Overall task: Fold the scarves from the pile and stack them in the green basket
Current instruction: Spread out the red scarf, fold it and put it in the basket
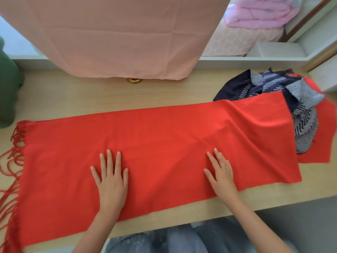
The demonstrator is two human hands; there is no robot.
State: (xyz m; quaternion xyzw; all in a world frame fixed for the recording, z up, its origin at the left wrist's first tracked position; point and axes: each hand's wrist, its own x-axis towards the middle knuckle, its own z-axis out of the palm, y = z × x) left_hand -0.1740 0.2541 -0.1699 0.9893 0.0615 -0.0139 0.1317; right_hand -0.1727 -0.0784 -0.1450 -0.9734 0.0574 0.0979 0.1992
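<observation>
Head view: left hand (pixel 111 178) flat, palm down, fingers straight & spread, pressing on red scarf (pixel 155 132) approx mid-length, near its front edge. right hand (pixel 221 172) same: flat, fingers straight, slightly fanned, pressing the cloth further right. Neither hand pinches anything. Scarf lies lengthwise across wooden table (pixel 73 95), looks like one layer but can't be sure, w/ fringe (pixel 11 161) trailing off at left end. Right end not flat: it rides up over the pile (pixel 284 95) of navy/grey chevron scarves at back right, w/ diagonal creases running from there down toward right hand. More red cloth (pixel 326 125) shows beneath the pile; can't tell if same scarf or another. green basket (pixel 7 92): soft green mass at far-left edge, prob. it, only partly in frame, near the fringe. Pink cloth (pixel 116 37) hangs behind table, small brass fitting (pixel 134 80) under its hem. Step in hand, my read: smoothing before 1st fold. To do it well: sweep palms outward from centre, right hand chasing creases toward right end. Pull that end off the pile so it lies flat on table. Square the long edges before bringing ends together, and keep fringe straight so it doesn't bunch inside the fold. Stacking in basket not yet done for this one.
</observation>
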